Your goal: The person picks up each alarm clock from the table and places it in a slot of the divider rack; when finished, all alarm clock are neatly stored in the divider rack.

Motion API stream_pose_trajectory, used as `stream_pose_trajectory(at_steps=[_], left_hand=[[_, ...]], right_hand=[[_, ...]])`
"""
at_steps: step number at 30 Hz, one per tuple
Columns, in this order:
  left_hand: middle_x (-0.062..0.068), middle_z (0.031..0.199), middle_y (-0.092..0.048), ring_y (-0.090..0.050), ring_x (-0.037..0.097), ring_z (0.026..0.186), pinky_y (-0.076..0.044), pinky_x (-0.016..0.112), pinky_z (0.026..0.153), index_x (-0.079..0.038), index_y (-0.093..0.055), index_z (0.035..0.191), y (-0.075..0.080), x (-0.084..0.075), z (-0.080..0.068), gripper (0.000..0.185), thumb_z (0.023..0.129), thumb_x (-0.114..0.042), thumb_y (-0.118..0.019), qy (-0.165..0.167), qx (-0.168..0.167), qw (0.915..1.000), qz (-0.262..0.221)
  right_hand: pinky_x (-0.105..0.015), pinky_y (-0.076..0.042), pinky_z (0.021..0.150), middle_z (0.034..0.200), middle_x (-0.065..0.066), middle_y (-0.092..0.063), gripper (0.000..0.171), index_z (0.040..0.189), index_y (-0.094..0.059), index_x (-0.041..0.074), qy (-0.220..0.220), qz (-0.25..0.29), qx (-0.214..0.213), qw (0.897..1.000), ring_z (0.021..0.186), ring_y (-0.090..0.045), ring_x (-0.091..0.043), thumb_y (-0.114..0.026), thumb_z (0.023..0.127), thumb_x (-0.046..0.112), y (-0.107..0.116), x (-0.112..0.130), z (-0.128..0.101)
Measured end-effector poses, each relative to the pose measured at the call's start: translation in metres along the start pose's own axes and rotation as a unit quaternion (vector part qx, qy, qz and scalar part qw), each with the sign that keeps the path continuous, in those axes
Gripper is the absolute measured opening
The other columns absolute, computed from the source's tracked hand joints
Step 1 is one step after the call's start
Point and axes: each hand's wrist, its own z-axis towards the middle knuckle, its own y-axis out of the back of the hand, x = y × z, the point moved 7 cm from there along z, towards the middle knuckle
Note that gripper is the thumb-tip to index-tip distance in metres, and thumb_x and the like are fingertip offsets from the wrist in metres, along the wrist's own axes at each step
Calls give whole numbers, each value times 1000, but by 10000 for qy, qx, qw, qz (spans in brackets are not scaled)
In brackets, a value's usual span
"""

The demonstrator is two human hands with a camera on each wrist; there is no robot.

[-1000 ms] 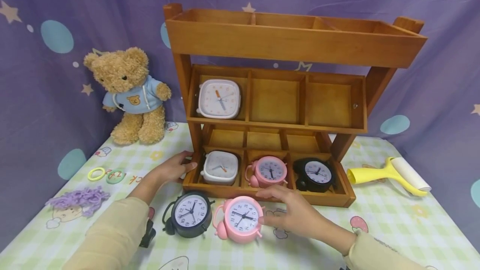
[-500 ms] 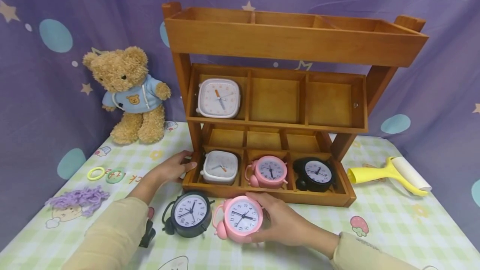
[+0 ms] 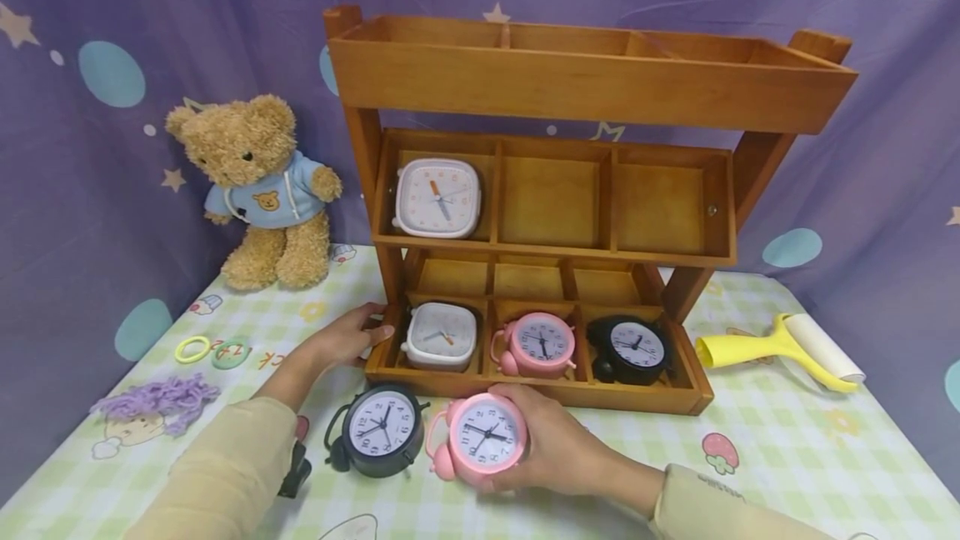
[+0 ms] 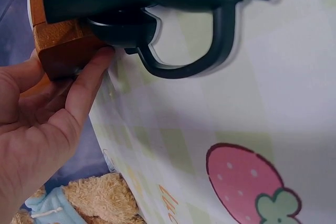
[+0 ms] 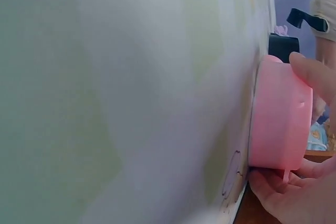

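My right hand (image 3: 551, 448) grips a pink twin-bell alarm clock (image 3: 480, 437) on the tablecloth, fingers curled round its right side; in the right wrist view the pink clock (image 5: 281, 114) shows edge-on against my fingers (image 5: 315, 77). A black alarm clock (image 3: 378, 428) stands just left of it. My left hand (image 3: 341, 342) rests with straight fingers against the left front corner of the wooden shelf rack (image 3: 585, 90); the left wrist view shows the fingers (image 4: 86, 90) on the wooden corner (image 4: 60, 51). The bottom tray holds a white square clock (image 3: 441, 335), a pink clock (image 3: 536, 343) and a black clock (image 3: 630, 348). Another white clock (image 3: 438, 197) sits on the middle shelf.
A teddy bear (image 3: 258, 190) in a blue hoodie sits at the back left. Purple yarn (image 3: 157, 397) and two small rings (image 3: 212, 350) lie at the left. A yellow lint roller (image 3: 780, 347) lies at the right. A purple backdrop hangs behind the table.
My right hand moved left from beside the pink clock and closed round it. The left hand has stayed on the rack's corner.
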Motion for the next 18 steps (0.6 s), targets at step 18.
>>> stream_pose_trajectory(at_steps=[18], left_hand=[[45, 146, -32, -45, 56, 130, -56, 57, 90, 15, -20, 151, -1, -1, -1, 53, 107, -6, -42, -115, 21, 9999, -112]], right_hand=[[-47, -51, 99, 143, 1, -57, 101, 146, -51, 10, 97, 162, -372, 9991, 119, -58, -21, -97, 63, 46, 34, 9, -2]])
